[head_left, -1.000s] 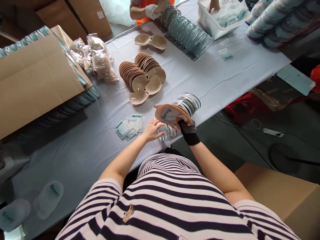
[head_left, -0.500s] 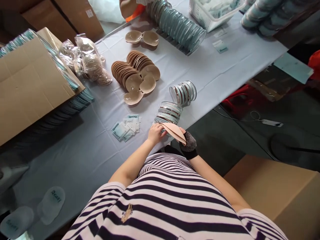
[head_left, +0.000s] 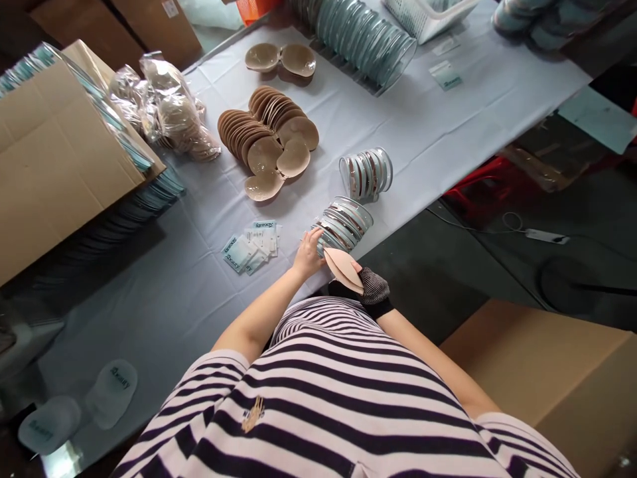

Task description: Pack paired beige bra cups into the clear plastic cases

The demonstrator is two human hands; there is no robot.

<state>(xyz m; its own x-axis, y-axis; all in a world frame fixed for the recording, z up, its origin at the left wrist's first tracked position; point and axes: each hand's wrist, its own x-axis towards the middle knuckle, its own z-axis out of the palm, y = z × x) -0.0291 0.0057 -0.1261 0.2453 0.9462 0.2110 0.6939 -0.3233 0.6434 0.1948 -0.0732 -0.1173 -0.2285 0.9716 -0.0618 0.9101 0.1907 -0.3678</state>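
1. the surface (head_left: 428,126), spread with a pale, creased cloth, runs diagonally across the view and carries nearly everything here.
2. a large cardboard box (head_left: 64,139) at the left has rows of thin, bluish items standing along its edges; another, the brown carton (head_left: 537,358), sits at the lower right, beyond the surface's near edge.
3. a long row of clear cases (head_left: 358,46) lies near the far edge, beside a white basket (head_left: 428,26) cut off by the frame.
4. a plastic-wrapped bundle (head_left: 174,113) of beige cups lies just beside the large box.
5. brown cups (head_left: 269,133) in joined pairs lean in an overlapping double row, mid-surface.
6. the near stack (head_left: 348,219) of round clear cases lies on its side by the person; the far stack (head_left: 367,174) is just beyond it.
7. the right grip (head_left: 374,285), in a dark fingerless glove, is closed around the folded beige cups (head_left: 343,267), held in front of the near stack's end.
8. the left grip (head_left: 308,252), bare, has bent fingers against the near stack; i cannot tell how firmly it grasps.
9. printed packets (head_left: 251,249) overlap left of that hand.
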